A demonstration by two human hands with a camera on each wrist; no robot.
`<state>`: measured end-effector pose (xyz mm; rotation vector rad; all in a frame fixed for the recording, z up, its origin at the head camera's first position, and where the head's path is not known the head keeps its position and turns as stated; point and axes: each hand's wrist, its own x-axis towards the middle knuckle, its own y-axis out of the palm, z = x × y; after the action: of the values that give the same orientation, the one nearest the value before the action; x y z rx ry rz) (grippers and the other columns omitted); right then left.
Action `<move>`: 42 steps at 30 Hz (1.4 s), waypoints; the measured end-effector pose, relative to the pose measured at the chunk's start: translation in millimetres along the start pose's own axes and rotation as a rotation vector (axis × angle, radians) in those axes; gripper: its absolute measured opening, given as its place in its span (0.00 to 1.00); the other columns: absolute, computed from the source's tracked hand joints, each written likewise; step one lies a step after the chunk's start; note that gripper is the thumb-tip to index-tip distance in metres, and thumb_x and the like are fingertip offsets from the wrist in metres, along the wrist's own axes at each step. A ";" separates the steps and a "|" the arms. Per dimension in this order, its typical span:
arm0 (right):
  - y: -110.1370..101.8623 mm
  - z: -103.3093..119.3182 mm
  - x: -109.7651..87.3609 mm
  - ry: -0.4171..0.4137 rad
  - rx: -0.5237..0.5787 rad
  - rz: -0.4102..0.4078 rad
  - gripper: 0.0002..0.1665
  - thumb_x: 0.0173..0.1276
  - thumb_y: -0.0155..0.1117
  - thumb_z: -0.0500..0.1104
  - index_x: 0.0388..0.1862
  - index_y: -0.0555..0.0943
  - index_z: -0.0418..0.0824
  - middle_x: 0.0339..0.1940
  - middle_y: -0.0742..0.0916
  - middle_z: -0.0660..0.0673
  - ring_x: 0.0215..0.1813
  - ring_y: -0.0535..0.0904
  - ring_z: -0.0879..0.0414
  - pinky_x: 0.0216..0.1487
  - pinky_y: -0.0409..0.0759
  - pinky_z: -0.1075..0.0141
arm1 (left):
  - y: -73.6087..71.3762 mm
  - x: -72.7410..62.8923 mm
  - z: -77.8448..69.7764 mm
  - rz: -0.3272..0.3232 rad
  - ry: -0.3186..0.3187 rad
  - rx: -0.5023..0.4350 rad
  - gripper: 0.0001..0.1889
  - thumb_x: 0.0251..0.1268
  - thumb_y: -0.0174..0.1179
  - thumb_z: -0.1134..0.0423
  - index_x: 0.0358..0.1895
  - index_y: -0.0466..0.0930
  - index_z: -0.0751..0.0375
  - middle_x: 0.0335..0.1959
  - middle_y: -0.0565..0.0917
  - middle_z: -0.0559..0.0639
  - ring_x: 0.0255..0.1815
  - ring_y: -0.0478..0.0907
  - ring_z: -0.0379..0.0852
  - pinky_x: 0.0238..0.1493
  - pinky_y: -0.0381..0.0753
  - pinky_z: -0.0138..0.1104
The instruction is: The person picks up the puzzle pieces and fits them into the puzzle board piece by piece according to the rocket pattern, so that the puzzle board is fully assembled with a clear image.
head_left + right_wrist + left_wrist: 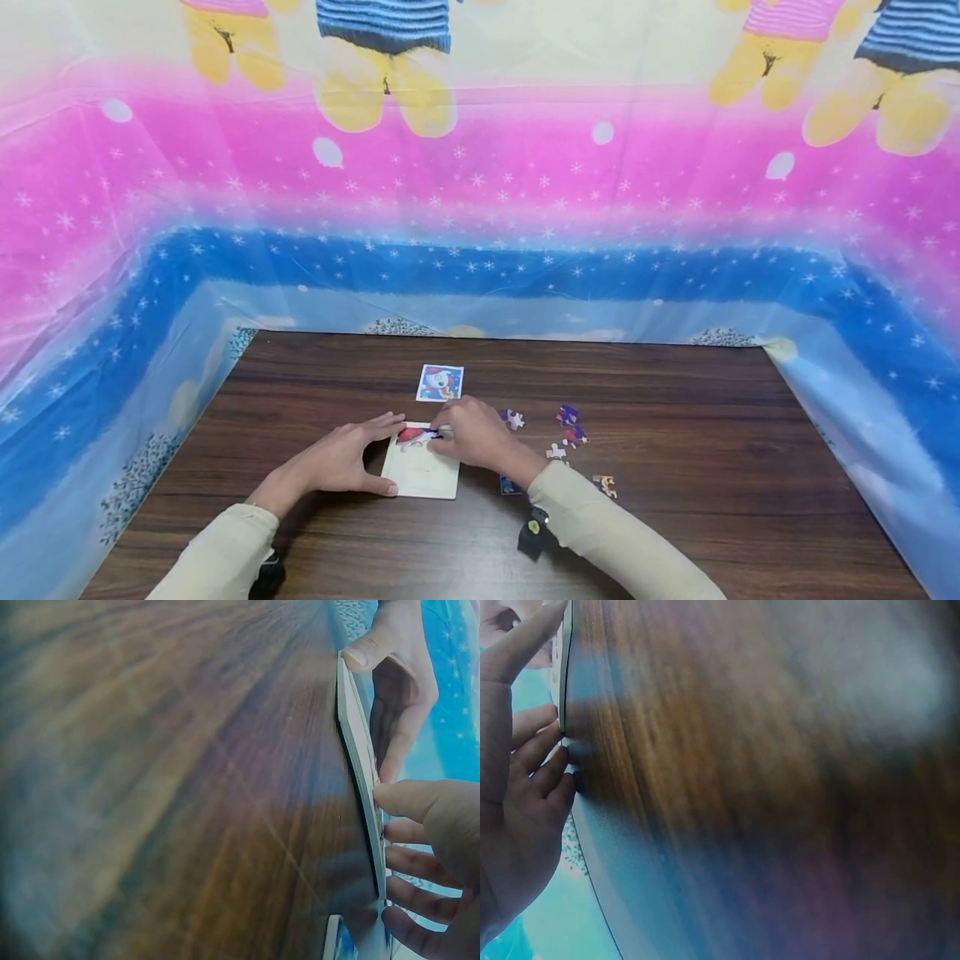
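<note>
A pale square puzzle tray (423,481) lies on the table, with red and white picture pieces (414,437) along its upper part. At its left side my left hand (333,457) steadies it, thumb on the lower left edge and fingers by the upper left corner. My right hand (474,433) is over the tray's upper right, thumb and index finger close together at a small dark and white puzzle piece (435,434), which the fingers partly hide. In the right wrist view, the right thumb (405,799) touches the tray's edge (360,761), and the other fingers are bent beyond it.
Behind the tray lies a picture card (440,382) of a white cartoon figure. Loose puzzle pieces lie to the right, among them a purple one (567,415), a white one (557,451) and an orange one (604,486). A patterned cloth (480,267) surrounds the brown table (675,400).
</note>
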<state>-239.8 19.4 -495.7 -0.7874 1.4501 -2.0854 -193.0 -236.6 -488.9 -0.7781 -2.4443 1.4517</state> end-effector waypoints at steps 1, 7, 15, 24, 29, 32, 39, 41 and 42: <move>-0.1 0.4 0.4 0.002 -0.005 0.002 0.14 0.66 0.73 0.55 0.44 0.92 0.49 0.45 0.91 0.53 0.51 0.85 0.55 0.51 0.84 0.62 | 0.1 0.1 0.1 -0.001 0.003 0.000 0.54 0.51 0.72 0.30 0.77 0.66 0.58 0.80 0.64 0.56 0.78 0.62 0.59 0.69 0.64 0.66; -2.4 3.6 2.1 0.005 -0.044 0.019 0.13 0.67 0.73 0.55 0.42 0.93 0.48 0.44 0.91 0.53 0.50 0.85 0.56 0.51 0.84 0.62 | 1.0 1.3 1.0 -0.003 0.008 0.001 0.54 0.51 0.71 0.30 0.77 0.66 0.59 0.79 0.64 0.57 0.78 0.62 0.61 0.67 0.63 0.69; -4.1 4.7 2.8 0.011 -0.062 0.038 0.14 0.67 0.73 0.54 0.43 0.93 0.48 0.44 0.90 0.52 0.50 0.85 0.57 0.50 0.84 0.63 | 0.8 2.0 0.2 -0.003 0.002 0.000 0.54 0.51 0.72 0.30 0.78 0.66 0.57 0.80 0.63 0.56 0.78 0.62 0.60 0.69 0.64 0.66; -10.1 -4.1 -4.3 -0.010 0.042 0.023 0.16 0.71 0.69 0.51 0.51 0.91 0.47 0.50 0.91 0.50 0.53 0.86 0.55 0.53 0.84 0.61 | 2.2 2.8 0.1 0.002 -0.009 0.006 0.54 0.50 0.72 0.30 0.78 0.66 0.57 0.80 0.63 0.56 0.78 0.62 0.61 0.68 0.62 0.69; -20.3 -13.7 -15.8 -0.002 0.084 -0.008 0.18 0.72 0.68 0.52 0.55 0.89 0.46 0.54 0.90 0.49 0.59 0.84 0.52 0.61 0.81 0.56 | 1.9 2.3 0.1 -0.001 0.007 0.003 0.54 0.51 0.72 0.31 0.77 0.66 0.58 0.80 0.63 0.58 0.78 0.62 0.62 0.69 0.63 0.67; -28.0 -20.8 -25.1 0.019 0.108 -0.028 0.19 0.73 0.67 0.53 0.57 0.88 0.46 0.55 0.89 0.49 0.61 0.82 0.52 0.63 0.80 0.55 | 1.7 1.7 0.3 -0.003 0.011 0.003 0.53 0.52 0.72 0.31 0.77 0.67 0.59 0.79 0.63 0.59 0.78 0.62 0.62 0.69 0.64 0.66; -45.3 -40.8 -48.9 0.060 0.153 -0.114 0.20 0.72 0.70 0.51 0.57 0.88 0.44 0.53 0.89 0.48 0.57 0.83 0.52 0.57 0.82 0.54 | 1.4 0.4 0.1 -0.009 0.009 0.014 0.54 0.50 0.72 0.30 0.77 0.66 0.58 0.79 0.64 0.58 0.78 0.62 0.63 0.68 0.63 0.68; -49.8 -47.5 -55.4 0.068 0.152 -0.138 0.20 0.71 0.70 0.51 0.57 0.88 0.44 0.52 0.90 0.48 0.55 0.84 0.52 0.56 0.83 0.54 | 0.7 0.2 0.0 -0.008 0.002 0.012 0.55 0.50 0.72 0.30 0.78 0.66 0.58 0.79 0.64 0.58 0.77 0.62 0.63 0.68 0.62 0.69; -51.9 -50.8 -58.8 0.074 0.149 -0.149 0.20 0.71 0.71 0.50 0.57 0.88 0.44 0.52 0.90 0.48 0.55 0.84 0.52 0.56 0.83 0.54 | 0.5 0.2 0.0 -0.007 0.001 0.013 0.55 0.50 0.72 0.30 0.78 0.66 0.58 0.79 0.64 0.58 0.77 0.62 0.63 0.68 0.62 0.69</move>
<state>-235.6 109.5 -471.5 -0.7878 1.2898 -2.3273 -193.1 -236.3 -489.4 -0.7667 -2.4315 1.4626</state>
